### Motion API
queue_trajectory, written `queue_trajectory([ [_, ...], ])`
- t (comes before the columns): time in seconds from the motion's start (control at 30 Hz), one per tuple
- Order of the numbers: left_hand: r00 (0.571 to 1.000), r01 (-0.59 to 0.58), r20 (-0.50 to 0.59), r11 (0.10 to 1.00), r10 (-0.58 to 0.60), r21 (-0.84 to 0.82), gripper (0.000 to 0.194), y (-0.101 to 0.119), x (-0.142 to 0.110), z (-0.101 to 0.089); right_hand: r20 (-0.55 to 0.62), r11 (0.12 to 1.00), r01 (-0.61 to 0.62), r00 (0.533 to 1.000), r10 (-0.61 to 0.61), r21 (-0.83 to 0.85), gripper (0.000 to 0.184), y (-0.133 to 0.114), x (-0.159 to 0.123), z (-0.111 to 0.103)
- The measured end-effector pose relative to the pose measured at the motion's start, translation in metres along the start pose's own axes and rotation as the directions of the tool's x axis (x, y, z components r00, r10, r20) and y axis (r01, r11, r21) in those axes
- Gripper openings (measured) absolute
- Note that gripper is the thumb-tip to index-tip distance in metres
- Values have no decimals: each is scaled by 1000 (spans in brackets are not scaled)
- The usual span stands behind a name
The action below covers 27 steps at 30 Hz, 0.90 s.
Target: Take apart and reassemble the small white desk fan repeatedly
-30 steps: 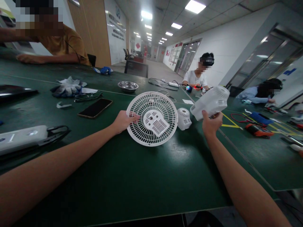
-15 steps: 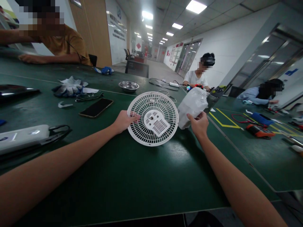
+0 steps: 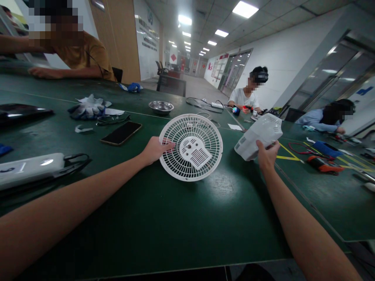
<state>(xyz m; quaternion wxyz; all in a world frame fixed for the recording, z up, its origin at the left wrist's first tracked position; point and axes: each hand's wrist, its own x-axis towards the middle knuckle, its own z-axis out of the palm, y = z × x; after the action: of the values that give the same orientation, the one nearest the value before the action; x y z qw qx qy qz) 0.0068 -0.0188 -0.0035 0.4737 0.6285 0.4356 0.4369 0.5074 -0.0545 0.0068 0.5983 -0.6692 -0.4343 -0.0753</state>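
Observation:
A round white fan grille [image 3: 191, 147] lies flat on the green table [image 3: 164, 218]. My left hand [image 3: 155, 150] is closed on its left rim, thumb on top. My right hand [image 3: 266, 155] is closed on a white plastic fan housing [image 3: 259, 136] and holds it tilted above the table, to the right of the grille and apart from it. The housing has vent slots at its far end.
A black phone [image 3: 121, 133], a steel bowl [image 3: 160, 106] and crumpled gloves [image 3: 88, 111] lie beyond the grille. A white device with a black strap [image 3: 32, 168] sits at the left. An orange tool [image 3: 324, 164] lies at the right. Other people sit around the tables.
My right hand lowered the housing onto the small white cap beside the grille, then raised it to the right again. The cap no longer shows on the table. My left hand stayed put.

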Motion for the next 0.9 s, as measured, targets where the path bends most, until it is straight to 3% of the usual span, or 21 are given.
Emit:
queue_trajectory([
  [0.07,1000,4,-6,1000,-4,2,15,2,-1,1,-27,1000,9,1000,-8,14,87,-6,-2,0],
  [0.23,1000,16,-13,1000,-16,-13,15,4,-3,1,-118,996,63,991,-55,61,70,-17,-1,0],
  [0.37,1000,13,1,1000,-13,6,17,1,-2,-1,-87,978,23,996,-5,207,64,-15,4,3],
  [0.43,1000,11,2,1000,-11,11,17,1,-1,-1,-74,973,51,997,-35,224,63,-16,4,3],
  [0.67,1000,-7,8,1000,7,4,20,6,-5,0,-181,958,268,942,-283,-104,85,-36,-9,-5],
  [0.73,1000,1,-2,1000,-1,10,19,7,-6,1,-194,940,317,922,-336,-126,87,-48,-16,-6],
  [0.83,1000,3,-4,1000,-3,1,19,6,-4,1,-110,935,349,929,-353,-54,87,-69,-34,0],
  [0.9,1000,0,3,1000,0,-1,19,3,-2,0,25,953,303,953,-302,-19,84,-80,-51,10],
])
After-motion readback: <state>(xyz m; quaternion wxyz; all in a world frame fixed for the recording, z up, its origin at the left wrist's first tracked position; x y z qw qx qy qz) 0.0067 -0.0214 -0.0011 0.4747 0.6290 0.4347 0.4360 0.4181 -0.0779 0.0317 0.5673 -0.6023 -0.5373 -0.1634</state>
